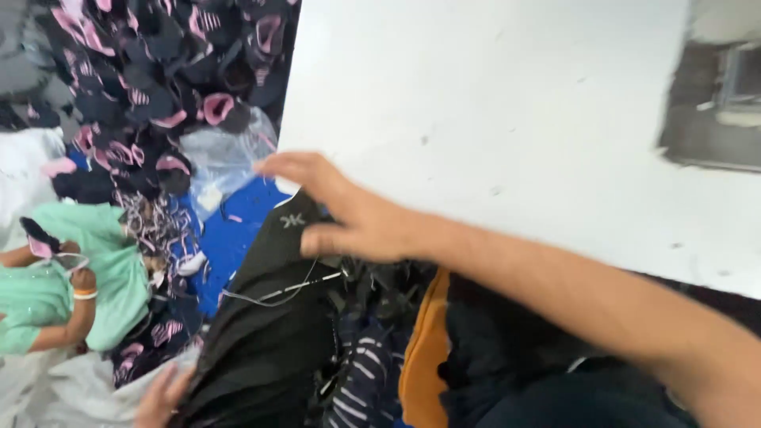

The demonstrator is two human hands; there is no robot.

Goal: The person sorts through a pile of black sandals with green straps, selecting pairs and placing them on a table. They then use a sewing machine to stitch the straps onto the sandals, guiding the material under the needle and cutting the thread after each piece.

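Heap of black-and-pink shoe pieces [151, 87], blue sheet [234, 230], clear plastic bag [226, 154], co-worker in green [71, 277].

both hands [349, 214] and the right forearm [571, 297] are bare, no sleeve or glove.

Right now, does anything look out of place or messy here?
Yes. Black-and-pink pieces lie strewn in a loose heap over the floor, with a crumpled clear bag among them. A thin cord dangles from the black cloth.
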